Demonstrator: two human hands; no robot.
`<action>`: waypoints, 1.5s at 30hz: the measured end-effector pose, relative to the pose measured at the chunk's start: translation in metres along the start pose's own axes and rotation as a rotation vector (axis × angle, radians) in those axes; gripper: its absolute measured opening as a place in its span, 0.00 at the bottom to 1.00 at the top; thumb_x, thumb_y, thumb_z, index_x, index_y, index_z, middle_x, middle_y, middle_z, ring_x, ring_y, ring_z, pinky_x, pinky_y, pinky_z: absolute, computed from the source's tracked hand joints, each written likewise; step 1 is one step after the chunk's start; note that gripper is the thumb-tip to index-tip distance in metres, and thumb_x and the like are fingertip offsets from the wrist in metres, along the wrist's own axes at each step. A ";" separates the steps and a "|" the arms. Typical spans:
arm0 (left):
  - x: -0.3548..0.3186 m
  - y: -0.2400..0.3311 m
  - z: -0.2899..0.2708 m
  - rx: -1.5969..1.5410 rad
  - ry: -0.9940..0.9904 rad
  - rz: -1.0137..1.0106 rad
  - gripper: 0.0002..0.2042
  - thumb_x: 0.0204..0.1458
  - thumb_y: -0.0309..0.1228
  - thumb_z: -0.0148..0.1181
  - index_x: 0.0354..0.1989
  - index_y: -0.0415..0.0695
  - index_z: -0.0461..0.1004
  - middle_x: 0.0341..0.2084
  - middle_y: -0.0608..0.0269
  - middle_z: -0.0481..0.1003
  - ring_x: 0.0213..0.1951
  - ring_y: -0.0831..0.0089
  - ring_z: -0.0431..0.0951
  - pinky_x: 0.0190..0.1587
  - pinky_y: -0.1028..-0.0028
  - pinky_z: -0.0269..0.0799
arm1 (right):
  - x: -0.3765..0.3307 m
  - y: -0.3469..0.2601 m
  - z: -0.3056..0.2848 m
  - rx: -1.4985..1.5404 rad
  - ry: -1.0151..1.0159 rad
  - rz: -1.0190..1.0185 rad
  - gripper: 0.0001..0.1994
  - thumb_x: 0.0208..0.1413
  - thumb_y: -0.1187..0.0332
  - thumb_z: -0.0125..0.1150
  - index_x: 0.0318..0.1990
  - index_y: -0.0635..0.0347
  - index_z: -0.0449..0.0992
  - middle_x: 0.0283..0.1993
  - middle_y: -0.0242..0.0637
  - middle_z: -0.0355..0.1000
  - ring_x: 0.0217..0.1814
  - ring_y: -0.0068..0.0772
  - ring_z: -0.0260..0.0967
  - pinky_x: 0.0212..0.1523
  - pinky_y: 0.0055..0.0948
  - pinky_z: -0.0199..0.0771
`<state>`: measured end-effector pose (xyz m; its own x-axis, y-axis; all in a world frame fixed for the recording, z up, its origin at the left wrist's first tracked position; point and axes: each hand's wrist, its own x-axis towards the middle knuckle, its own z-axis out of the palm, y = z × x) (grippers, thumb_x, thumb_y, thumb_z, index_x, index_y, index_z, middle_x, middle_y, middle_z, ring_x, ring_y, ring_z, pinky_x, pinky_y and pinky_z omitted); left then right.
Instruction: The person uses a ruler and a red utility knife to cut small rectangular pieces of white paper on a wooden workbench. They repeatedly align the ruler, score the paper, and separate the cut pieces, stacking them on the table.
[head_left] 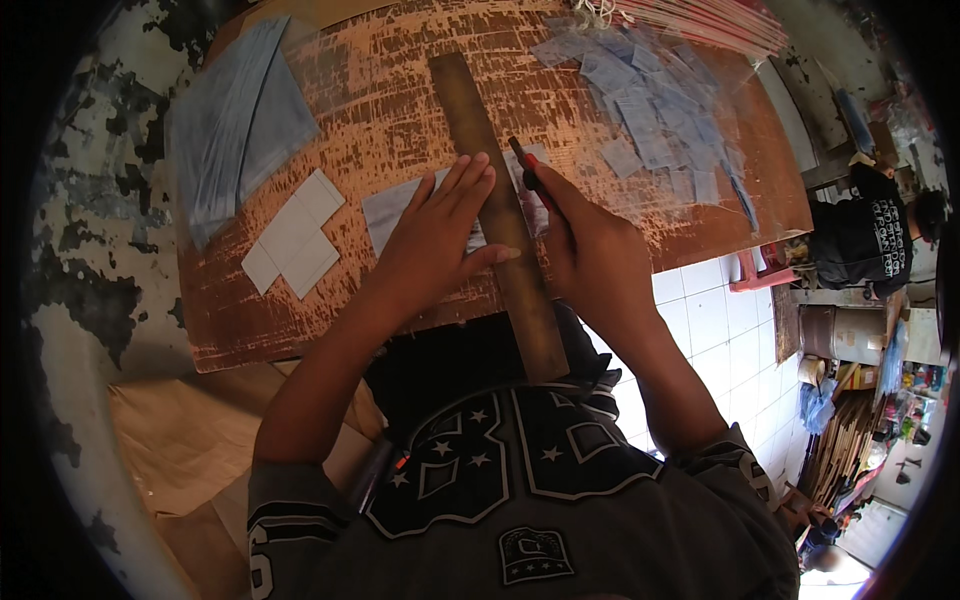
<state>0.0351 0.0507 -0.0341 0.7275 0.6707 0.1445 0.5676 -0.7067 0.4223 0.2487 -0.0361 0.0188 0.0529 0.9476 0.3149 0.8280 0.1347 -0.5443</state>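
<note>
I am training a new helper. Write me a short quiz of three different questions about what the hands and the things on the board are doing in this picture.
1. True or false: the left hand presses flat on the wooden ruler.
2. What does the right hand hold?
A. a paintbrush
B. a thin knife with a red part
C. a pair of scissors
3. Fill in: the small cut pieces lie in a heap on the ______ side of the ruler, on the worn wooden board.

Key
1. True.
2. B: the knife stands at the ruler's right edge, over a pale sheet.
3. Right.
</note>
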 end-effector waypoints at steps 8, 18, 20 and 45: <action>-0.002 0.003 -0.002 0.029 0.012 0.004 0.48 0.64 0.63 0.58 0.81 0.36 0.57 0.83 0.48 0.54 0.85 0.54 0.48 0.84 0.48 0.45 | 0.002 -0.005 0.002 -0.067 -0.091 -0.048 0.27 0.61 0.73 0.63 0.70 0.59 0.74 0.34 0.46 0.81 0.32 0.50 0.83 0.33 0.48 0.84; -0.001 0.004 -0.003 0.027 0.018 0.007 0.47 0.65 0.63 0.57 0.81 0.36 0.56 0.83 0.48 0.54 0.85 0.55 0.48 0.84 0.48 0.45 | 0.002 -0.009 -0.005 -0.091 -0.162 -0.015 0.26 0.63 0.71 0.61 0.70 0.59 0.73 0.32 0.48 0.81 0.31 0.51 0.83 0.33 0.49 0.83; -0.003 0.005 -0.002 0.035 0.027 0.010 0.47 0.65 0.63 0.57 0.81 0.36 0.56 0.83 0.48 0.54 0.85 0.55 0.49 0.84 0.48 0.45 | -0.006 -0.013 -0.009 -0.079 -0.190 0.030 0.25 0.65 0.72 0.61 0.70 0.59 0.74 0.33 0.51 0.81 0.33 0.54 0.83 0.35 0.49 0.83; 0.000 0.000 0.000 0.002 0.011 0.006 0.47 0.64 0.60 0.63 0.81 0.37 0.57 0.83 0.47 0.54 0.84 0.50 0.48 0.83 0.46 0.45 | 0.006 -0.001 0.004 -0.027 -0.048 -0.010 0.24 0.66 0.72 0.60 0.69 0.56 0.76 0.33 0.51 0.82 0.32 0.54 0.83 0.35 0.50 0.82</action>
<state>0.0356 0.0506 -0.0343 0.7263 0.6692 0.1571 0.5644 -0.7111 0.4192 0.2459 -0.0293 0.0185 0.0184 0.9591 0.2824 0.8432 0.1369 -0.5199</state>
